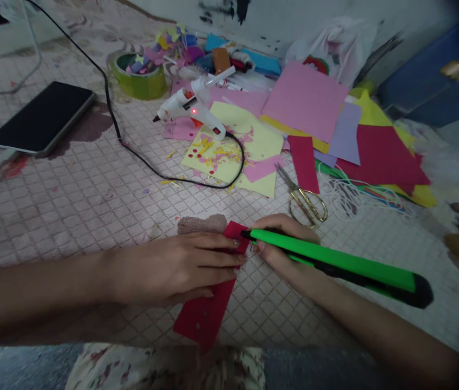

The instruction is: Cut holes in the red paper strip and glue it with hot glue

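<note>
A strip of red paper (203,319) lies slanted on the cloth in front of me, with a few small round holes near its lower end. My left hand (181,265) rests flat over it, fingers stretched out and pressing its middle. At the strip's upper right edge, my right hand (284,244) grips a green-and-black hole punch (335,257) near its narrow black head. The head touches or overlaps the paper; whether the strip sits between the jaws I cannot tell. Part of my right fingers is hidden behind the punch.
Beyond my hands lie gold-handled scissors (302,197), a white glue gun (195,111) with its red light lit and black cord, and yellow paper (260,184) with scraps. Pink sheets (305,103), white string (347,195), a tape roll (140,81) and a phone (43,116) surround them.
</note>
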Demonstrator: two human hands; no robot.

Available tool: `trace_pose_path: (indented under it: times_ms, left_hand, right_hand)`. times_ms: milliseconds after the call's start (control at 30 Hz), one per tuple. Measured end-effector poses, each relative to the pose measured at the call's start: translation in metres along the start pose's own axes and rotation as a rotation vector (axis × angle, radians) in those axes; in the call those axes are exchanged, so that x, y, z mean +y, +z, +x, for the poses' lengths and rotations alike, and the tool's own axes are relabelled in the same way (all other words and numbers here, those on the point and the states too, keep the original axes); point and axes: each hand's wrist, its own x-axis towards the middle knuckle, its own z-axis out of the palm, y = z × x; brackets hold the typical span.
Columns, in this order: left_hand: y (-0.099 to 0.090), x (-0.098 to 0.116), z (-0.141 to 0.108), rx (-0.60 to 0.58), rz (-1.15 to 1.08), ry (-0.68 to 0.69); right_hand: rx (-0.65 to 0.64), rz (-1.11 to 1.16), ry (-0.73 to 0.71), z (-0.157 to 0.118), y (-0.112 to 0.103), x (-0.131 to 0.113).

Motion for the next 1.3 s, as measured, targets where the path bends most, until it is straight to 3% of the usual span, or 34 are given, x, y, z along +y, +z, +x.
trace_pose_path:
  times_ms: [200, 333, 467, 667, 933, 1133, 1300]
  left_hand:
    - [0.006, 0.003, 0.000, 0.028, 0.072, -0.022]
    - [0.014, 0.007, 0.000, 0.048, 0.172, -0.038]
    - [0.011, 0.007, 0.000, 0.054, 0.127, 0.071]
    - [0.001, 0.006, 0.000, -0.096, -0.003, 0.139]
    - [0.016, 0.008, 0.002, -0.053, 0.074, 0.106]
    - [0.028, 0.016, 0.004, 0.011, 0.128, 0.050]
    - [0.026, 0.025, 0.002, -0.016, 0.109, 0.001]
  right_hand:
    - [0.163, 0.015, 0.057, -0.001, -0.003, 0.008]
    - [0.160, 0.022, 0.066, 0.001, -0.003, 0.006]
    - [0.125, 0.072, 0.136, -0.003, -0.003, 0.003]
    - [0.122, 0.316, 0.229, -0.014, 0.001, 0.009]
    - [0.120, 0.705, 0.282, 0.005, 0.020, 0.004]
    - [0.060, 0.659, 0.257, 0.025, 0.029, 0.003]
    - [0.070, 0.434, 0.211, 0.017, 0.022, 0.011]
